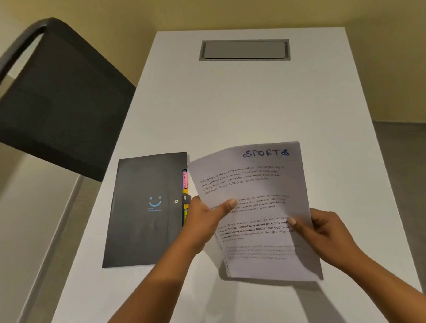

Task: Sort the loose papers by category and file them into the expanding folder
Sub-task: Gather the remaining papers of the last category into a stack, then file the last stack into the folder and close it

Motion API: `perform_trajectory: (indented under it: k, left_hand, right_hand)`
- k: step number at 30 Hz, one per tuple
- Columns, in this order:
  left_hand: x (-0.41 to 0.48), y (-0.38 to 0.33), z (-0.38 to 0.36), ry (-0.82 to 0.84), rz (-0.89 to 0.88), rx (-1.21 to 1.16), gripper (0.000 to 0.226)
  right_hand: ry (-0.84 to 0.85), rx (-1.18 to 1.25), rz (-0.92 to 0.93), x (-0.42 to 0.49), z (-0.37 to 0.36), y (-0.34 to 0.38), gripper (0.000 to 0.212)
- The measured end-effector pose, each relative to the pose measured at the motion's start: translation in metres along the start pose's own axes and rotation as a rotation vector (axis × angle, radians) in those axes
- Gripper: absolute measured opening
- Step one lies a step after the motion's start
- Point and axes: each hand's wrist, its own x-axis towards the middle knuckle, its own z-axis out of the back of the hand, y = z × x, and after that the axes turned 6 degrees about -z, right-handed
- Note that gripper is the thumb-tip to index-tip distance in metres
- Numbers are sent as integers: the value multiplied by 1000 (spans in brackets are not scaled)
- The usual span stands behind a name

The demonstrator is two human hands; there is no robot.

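Note:
A thin stack of printed white papers is lifted off the white table; the top sheet has "SPORTS" handwritten in blue at its upper right. My left hand pinches the stack's left edge, thumb on the front. My right hand pinches the right edge lower down. The black expanding folder lies closed on the table to the left, with a smiley logo, a snap button and coloured index tabs showing along its right side.
A black mesh office chair stands at the table's left. A grey cable hatch is set into the far end of the table. The table's left and right edges drop to the floor.

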Motion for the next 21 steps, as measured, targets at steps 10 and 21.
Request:
perform_trajectory:
  k: [10, 21]
  left_hand:
    - [-17, 69, 85, -442, 182, 835, 21]
    - [6, 92, 84, -187, 329, 1390, 71]
  right_hand:
    - [-285, 180, -206, -48, 2, -30, 24]
    - [-401, 179, -278, -91, 4, -43, 9]
